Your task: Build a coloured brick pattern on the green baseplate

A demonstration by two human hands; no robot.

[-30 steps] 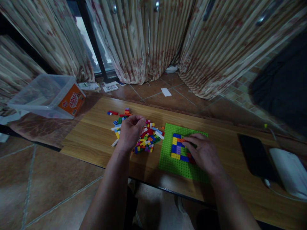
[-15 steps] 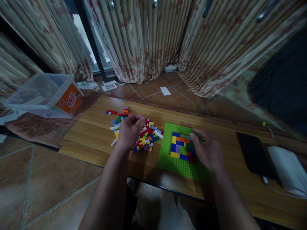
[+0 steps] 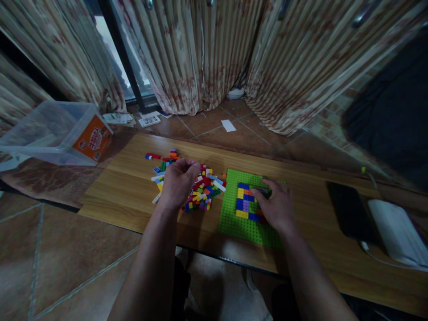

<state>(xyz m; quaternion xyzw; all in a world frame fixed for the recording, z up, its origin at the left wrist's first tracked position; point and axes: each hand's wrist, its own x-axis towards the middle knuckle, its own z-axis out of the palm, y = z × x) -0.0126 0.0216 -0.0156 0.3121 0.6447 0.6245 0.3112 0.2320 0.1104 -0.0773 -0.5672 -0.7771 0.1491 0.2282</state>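
Observation:
My left hand [image 3: 179,180] hovers over the near-left part of a pile of loose toy bricks [image 3: 203,189]. Its fingers are curled, thumb against forefinger; whatever they may hold is hidden. On the right, a green studded baseplate [image 3: 230,223] lies flat on the wooden table. Flat rows of blue, yellow, lavender and orange bricks [image 3: 243,203] are fixed on it. My right hand [image 3: 276,203] is over the right part of these bricks, thumb and fingers apart, covering several of them. A dark grey brick [image 3: 265,192] shows between thumb and forefinger; a grip on it cannot be made out.
A clear plastic bin [image 3: 50,133] with an orange label stands beyond the table's left end. To the right lie a black phone-like slab [image 3: 349,214] and a white device [image 3: 396,227] with a cable. Curtains [image 3: 180,58] hang behind the table [image 3: 117,191].
My right hand has moved left and slightly up, further over the assembled bricks, hiding more of them. My left hand stays curled over the pile. The whole view has shifted a little.

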